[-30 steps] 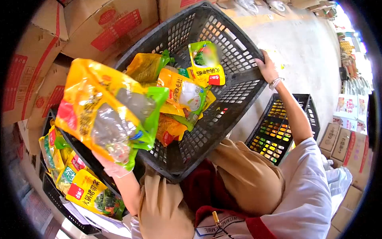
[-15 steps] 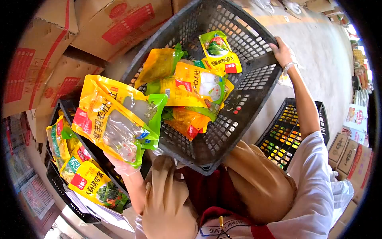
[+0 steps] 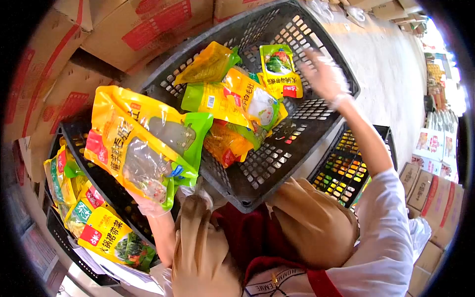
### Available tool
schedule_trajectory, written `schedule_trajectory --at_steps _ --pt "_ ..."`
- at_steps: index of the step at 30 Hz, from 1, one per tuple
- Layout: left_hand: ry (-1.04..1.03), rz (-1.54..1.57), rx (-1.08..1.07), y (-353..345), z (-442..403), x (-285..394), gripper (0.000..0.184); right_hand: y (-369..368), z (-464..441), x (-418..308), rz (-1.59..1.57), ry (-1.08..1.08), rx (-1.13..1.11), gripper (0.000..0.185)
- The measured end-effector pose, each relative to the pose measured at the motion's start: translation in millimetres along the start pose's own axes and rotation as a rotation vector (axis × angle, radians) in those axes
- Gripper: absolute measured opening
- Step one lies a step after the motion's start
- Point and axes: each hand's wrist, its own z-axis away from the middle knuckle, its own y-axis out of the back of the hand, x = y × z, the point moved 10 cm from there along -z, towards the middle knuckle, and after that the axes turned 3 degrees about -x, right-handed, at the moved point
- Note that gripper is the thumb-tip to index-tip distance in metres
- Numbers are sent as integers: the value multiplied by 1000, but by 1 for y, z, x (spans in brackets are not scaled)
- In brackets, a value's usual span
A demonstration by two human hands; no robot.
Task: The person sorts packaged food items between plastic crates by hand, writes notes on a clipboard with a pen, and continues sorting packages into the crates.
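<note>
My left hand [image 3: 148,204] holds a couple of yellow and green food packets [image 3: 143,148] by their lower end, beside the near left side of a black plastic crate [image 3: 264,173]. Several similar packets lie inside this tilted crate, among them a packet with a white picture [image 3: 252,99] and a small green and yellow packet [image 3: 280,69]. My right hand [image 3: 321,74], blurred by motion, is over the crate's right side, near the small packet. Its fingers are smeared, and no packet shows in it.
At the lower left, another black crate [image 3: 106,180] holds several yellow packets [image 3: 111,237]. A third crate [image 3: 341,168] stands on the floor [image 3: 381,74] at the right. Cardboard boxes [image 3: 148,34] are stacked at the upper left, and more boxes [image 3: 435,193] are at the right.
My right hand has left the crate's right rim and moved inward over the crate. My left hand still holds its packets, which have shifted slightly leftward.
</note>
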Motion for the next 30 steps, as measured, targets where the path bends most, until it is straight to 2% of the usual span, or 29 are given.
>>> schedule_trajectory --at_steps 1,2,3,5,6,7,8,9,11,13,14,16,19,20,21,22,23,24,26,28,29,30 --pt "-72 -32 -29 3 4 3 55 -63 -14 6 -47 -57 -258 64" --pt "-75 -27 -29 3 5 7 55 -82 -5 -36 89 -128 -554 80" --pt "-87 -147 -42 1 6 13 56 -148 -27 -34 128 133 -528 95" --pt "-17 -110 -23 14 8 1 58 -216 -49 -31 186 128 -572 94" --pt "18 -91 -12 20 10 -4 59 -210 -51 -49 180 133 -564 94" --pt "-235 -474 47 27 17 15 59 -211 -41 -53 140 43 -636 90" --pt "-293 -660 24 19 21 27 60 -214 -21 -50 109 -56 -723 87" --pt "-358 -842 12 10 25 39 60 -221 -9 -45 132 -20 -692 71" --pt "-404 -827 -1 7 24 39 60 -213 18 -40 -44 157 -602 57" --pt "-396 -733 -10 7 21 33 60 -187 61 -70 -30 374 -797 37" --pt "-387 -705 -22 6 20 30 60 -178 65 -74 -36 368 -792 37" --pt "-379 -680 -33 5 22 28 60 -188 126 -101 -19 791 -1256 30" --pt "-384 -673 -41 1 21 29 59 -183 108 -111 -242 791 -1282 28" --pt "-384 -669 -42 1 22 28 59 -178 65 -104 -266 693 -1097 32" --pt "-390 -666 -40 0 22 28 59 -183 14 -79 -223 501 -821 35" --pt "-401 -677 -43 -1 23 27 59 -181 -26 -58 -134 328 -655 47" --pt "-425 -699 -43 -3 24 29 59 -176 -43 -47 70 220 -615 73" --pt "-452 -729 -45 -6 25 30 59 -194 -43 -43 67 219 -612 73" --pt "-506 -810 -50 -10 25 35 59 -228 -42 -26 265 104 -513 96" --pt "-545 -916 -68 -14 28 38 59 -242 -43 -24 330 122 -564 94" --pt "-304 -612 -87 1 25 20 56 -244 -46 -23 243 196 -574 84" --pt "-305 -611 -83 4 26 21 56 -243 -52 -20 158 269 -571 75"
